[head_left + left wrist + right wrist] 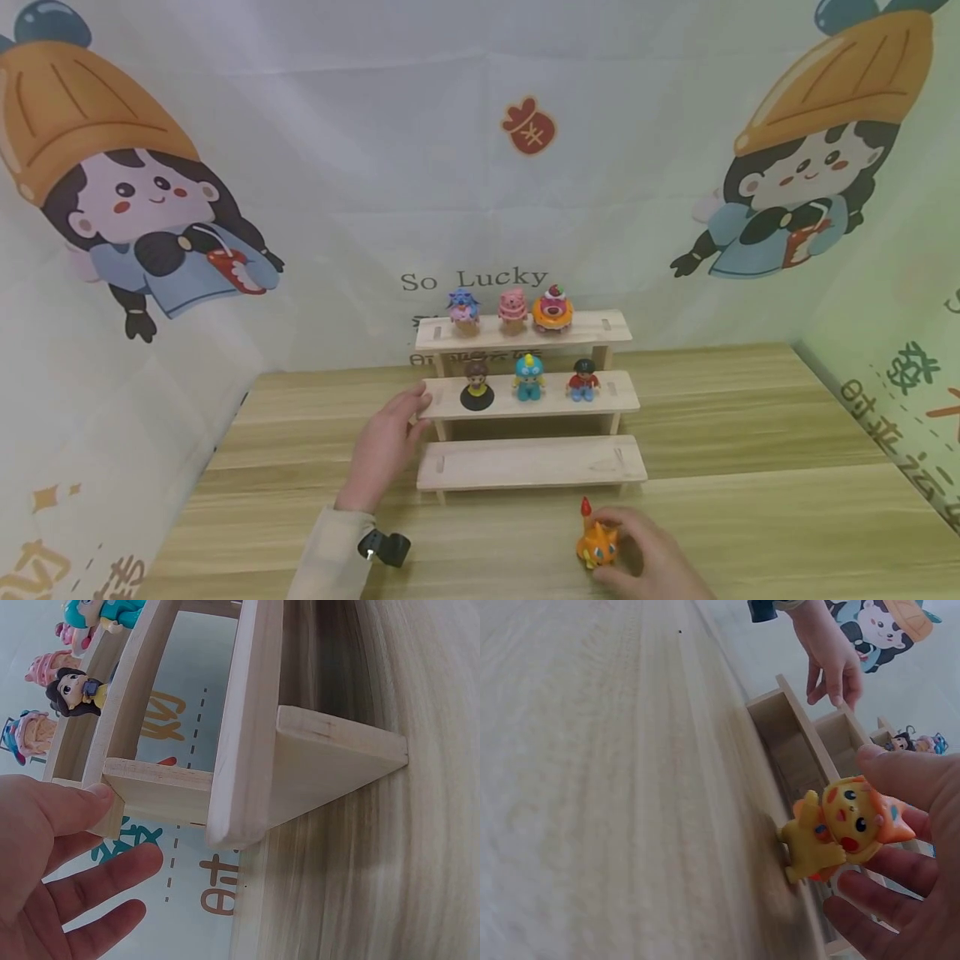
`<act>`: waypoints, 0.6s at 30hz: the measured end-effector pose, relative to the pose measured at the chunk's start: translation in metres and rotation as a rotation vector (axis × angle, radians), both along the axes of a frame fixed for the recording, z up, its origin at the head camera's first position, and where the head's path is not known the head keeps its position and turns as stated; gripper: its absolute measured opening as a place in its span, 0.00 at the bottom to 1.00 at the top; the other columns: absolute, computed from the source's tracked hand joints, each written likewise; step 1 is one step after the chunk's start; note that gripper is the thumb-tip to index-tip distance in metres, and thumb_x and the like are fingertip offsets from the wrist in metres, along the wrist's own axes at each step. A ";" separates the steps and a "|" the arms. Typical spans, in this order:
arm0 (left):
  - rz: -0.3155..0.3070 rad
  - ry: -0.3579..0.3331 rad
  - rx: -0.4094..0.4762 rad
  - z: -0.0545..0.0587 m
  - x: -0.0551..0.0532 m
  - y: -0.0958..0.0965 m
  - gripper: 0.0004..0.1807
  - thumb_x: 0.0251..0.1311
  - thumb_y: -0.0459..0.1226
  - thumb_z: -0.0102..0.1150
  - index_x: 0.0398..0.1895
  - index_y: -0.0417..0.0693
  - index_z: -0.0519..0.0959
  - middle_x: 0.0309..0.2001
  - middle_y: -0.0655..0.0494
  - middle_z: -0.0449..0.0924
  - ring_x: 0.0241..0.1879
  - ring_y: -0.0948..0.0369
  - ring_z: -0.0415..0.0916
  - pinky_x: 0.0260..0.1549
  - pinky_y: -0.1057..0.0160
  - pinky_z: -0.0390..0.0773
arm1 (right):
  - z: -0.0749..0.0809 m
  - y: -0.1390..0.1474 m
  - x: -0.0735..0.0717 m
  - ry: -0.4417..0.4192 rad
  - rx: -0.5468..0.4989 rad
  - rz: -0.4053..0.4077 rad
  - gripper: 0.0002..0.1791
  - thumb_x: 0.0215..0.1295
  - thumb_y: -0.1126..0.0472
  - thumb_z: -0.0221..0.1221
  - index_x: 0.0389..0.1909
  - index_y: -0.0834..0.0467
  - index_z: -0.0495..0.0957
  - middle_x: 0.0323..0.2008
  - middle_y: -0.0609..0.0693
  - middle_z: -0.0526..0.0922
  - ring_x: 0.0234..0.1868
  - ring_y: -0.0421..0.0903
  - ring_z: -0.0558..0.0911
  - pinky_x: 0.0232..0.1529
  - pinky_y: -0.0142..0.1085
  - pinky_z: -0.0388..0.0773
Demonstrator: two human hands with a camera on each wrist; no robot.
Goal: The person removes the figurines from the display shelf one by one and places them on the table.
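Observation:
My left hand (381, 454) is at the left end of the middle tier of a three-tier wooden display stand (531, 463). In the left wrist view its thumb (79, 806) and index finger pinch that board's end, while the other fingers are spread below. At the front right, my right hand (654, 557) holds an orange and yellow toy figurine (598, 546) with a red-tipped tail. In the right wrist view the figurine's yellow face and belly (829, 832) show, with the thumb at its head and fingers behind. Its feet are close to the tabletop.
On the top tier stand a blue figurine (464, 312), a pink one (513, 310) and one in an orange ring (552, 310). The middle tier bears a brown-haired figurine (477, 383), a teal one (529, 379) and a red-jacketed one (582, 381). A printed cloth (360, 167) hangs behind the table (750, 417).

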State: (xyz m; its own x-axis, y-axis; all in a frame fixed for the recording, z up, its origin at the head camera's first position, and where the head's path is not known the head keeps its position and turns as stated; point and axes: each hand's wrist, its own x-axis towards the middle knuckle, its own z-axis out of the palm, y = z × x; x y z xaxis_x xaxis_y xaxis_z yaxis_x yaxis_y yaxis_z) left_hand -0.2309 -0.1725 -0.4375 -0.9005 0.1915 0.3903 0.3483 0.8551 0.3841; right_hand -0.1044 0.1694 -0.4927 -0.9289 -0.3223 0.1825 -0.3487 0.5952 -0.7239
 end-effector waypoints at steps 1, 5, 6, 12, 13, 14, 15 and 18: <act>0.001 -0.001 0.001 0.000 0.000 0.000 0.20 0.59 0.35 0.63 0.56 0.44 0.77 0.65 0.51 0.71 0.36 0.57 0.81 0.36 0.61 0.83 | 0.001 0.000 0.001 -0.004 -0.001 -0.015 0.31 0.51 0.48 0.69 0.55 0.56 0.73 0.52 0.47 0.80 0.50 0.40 0.77 0.50 0.39 0.79; 0.003 0.000 0.007 -0.001 0.000 -0.001 0.20 0.59 0.35 0.63 0.56 0.44 0.77 0.65 0.51 0.71 0.35 0.58 0.81 0.35 0.61 0.82 | 0.008 0.003 0.001 -0.028 0.001 -0.065 0.30 0.54 0.45 0.66 0.55 0.53 0.73 0.54 0.44 0.79 0.51 0.45 0.78 0.52 0.43 0.78; 0.004 0.000 0.007 -0.001 0.000 -0.001 0.20 0.59 0.35 0.63 0.56 0.44 0.77 0.65 0.51 0.71 0.34 0.58 0.81 0.34 0.61 0.82 | 0.010 0.004 0.000 -0.026 -0.003 -0.067 0.29 0.55 0.44 0.66 0.55 0.53 0.73 0.54 0.44 0.79 0.51 0.46 0.78 0.51 0.41 0.78; -0.002 0.007 0.011 -0.001 0.000 -0.001 0.20 0.59 0.35 0.63 0.55 0.45 0.77 0.64 0.51 0.72 0.33 0.59 0.80 0.33 0.62 0.82 | 0.016 0.013 -0.009 0.126 -0.032 -0.045 0.27 0.55 0.54 0.68 0.55 0.57 0.73 0.50 0.49 0.81 0.49 0.40 0.78 0.45 0.32 0.80; -0.003 0.007 0.013 -0.001 0.000 -0.001 0.20 0.59 0.35 0.63 0.55 0.45 0.77 0.64 0.51 0.72 0.33 0.59 0.80 0.33 0.62 0.82 | 0.018 0.014 -0.011 0.157 -0.040 -0.042 0.27 0.54 0.57 0.68 0.54 0.58 0.73 0.49 0.49 0.81 0.48 0.39 0.78 0.44 0.32 0.80; -0.001 0.006 0.012 -0.001 0.000 -0.002 0.20 0.59 0.35 0.63 0.55 0.45 0.77 0.64 0.51 0.72 0.33 0.59 0.80 0.33 0.62 0.82 | 0.020 0.015 -0.013 0.193 -0.044 -0.042 0.27 0.53 0.60 0.69 0.54 0.58 0.73 0.48 0.50 0.82 0.47 0.39 0.78 0.43 0.31 0.80; 0.000 0.004 0.012 -0.001 0.000 -0.001 0.20 0.59 0.35 0.63 0.55 0.45 0.77 0.64 0.51 0.72 0.33 0.59 0.80 0.33 0.62 0.82 | 0.022 0.016 -0.014 0.221 -0.047 -0.041 0.27 0.51 0.63 0.70 0.53 0.59 0.73 0.46 0.50 0.82 0.46 0.39 0.78 0.42 0.31 0.80; 0.002 -0.002 0.012 -0.002 0.000 -0.001 0.20 0.59 0.35 0.63 0.55 0.45 0.77 0.65 0.52 0.71 0.33 0.60 0.80 0.33 0.63 0.82 | 0.029 0.018 -0.018 0.291 -0.037 -0.049 0.27 0.48 0.67 0.71 0.52 0.59 0.74 0.44 0.48 0.83 0.44 0.40 0.79 0.40 0.31 0.81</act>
State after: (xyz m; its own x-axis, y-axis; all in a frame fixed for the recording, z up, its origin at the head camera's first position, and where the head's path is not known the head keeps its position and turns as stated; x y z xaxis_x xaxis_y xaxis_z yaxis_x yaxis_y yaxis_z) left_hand -0.2312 -0.1734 -0.4392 -0.9017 0.1852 0.3907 0.3461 0.8509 0.3953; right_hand -0.1227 0.1871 -0.4640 -0.8501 -0.2664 0.4543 -0.5163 0.5912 -0.6196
